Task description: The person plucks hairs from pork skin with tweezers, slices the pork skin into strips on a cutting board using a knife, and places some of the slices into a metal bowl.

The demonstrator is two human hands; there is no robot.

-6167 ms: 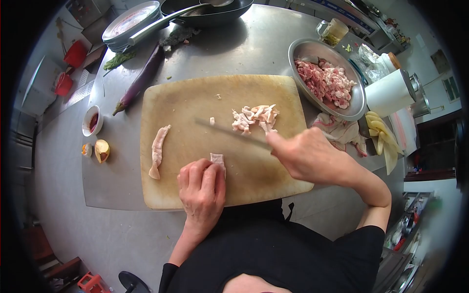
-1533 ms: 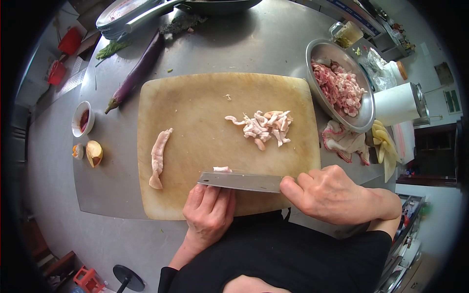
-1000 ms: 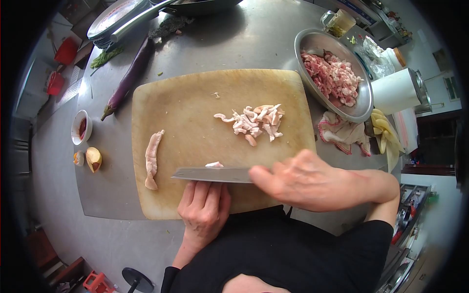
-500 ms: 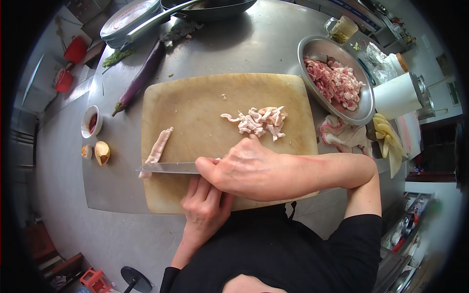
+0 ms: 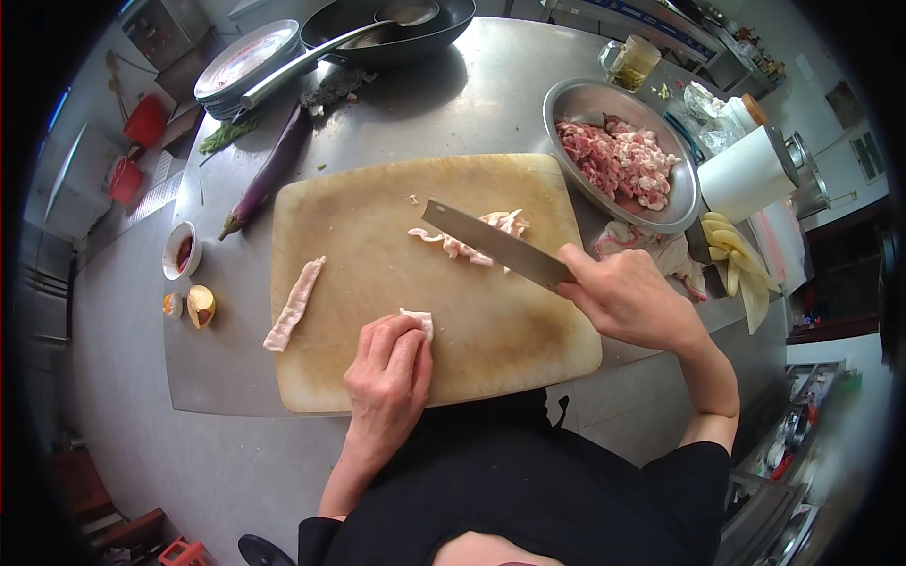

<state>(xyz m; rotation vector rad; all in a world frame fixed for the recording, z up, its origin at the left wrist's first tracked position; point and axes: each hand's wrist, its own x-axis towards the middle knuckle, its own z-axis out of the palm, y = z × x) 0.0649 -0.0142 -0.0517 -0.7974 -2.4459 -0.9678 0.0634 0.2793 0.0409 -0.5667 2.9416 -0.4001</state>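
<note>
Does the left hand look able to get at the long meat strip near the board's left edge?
Probably yes: only bare board separates the left hand from the meat strip, though its fingers are busy on another piece.

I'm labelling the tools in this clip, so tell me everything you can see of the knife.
The knife has a broad, nearly rectangular blade of grey, metal-looking material, with a small hole near its far end. The right hand grips it and hides the handle. It slants across the view, far end toward the upper left, above the cutting board, partly hiding the pale cut pieces. Whether it touches them is unclear.
</note>
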